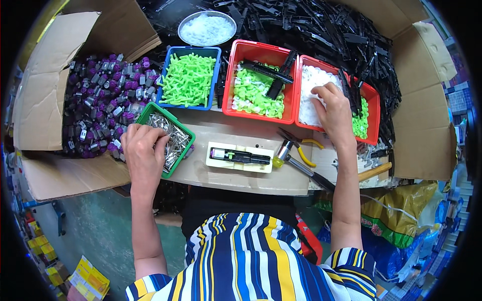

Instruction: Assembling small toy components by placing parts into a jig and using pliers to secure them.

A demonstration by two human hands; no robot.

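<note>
My left hand [143, 150] is over the near left edge of a green bin [187, 131] of silvery metal pins [173, 135]. Its fingers are bent together against the thumb; whatever they pinch is hidden. Above the white plastic pieces [311, 83] in a red bin [301, 122], my right hand [334, 108] has its fingers curled, with a gap between thumb and forefinger. Between my hands, a cream holder [216, 163] on the cardboard-covered table carries a black elongated assembly [246, 157] with bright green and clear parts.
Purple-and-grey small motors [103, 100] fill the left carton. Beyond are a blue bin [217, 75] of green parts, another red bin [228, 108], a metal bowl [207, 29] and piled black parts [321, 25]. A hammer [311, 173] and yellow-handled pliers [305, 156] lie at right.
</note>
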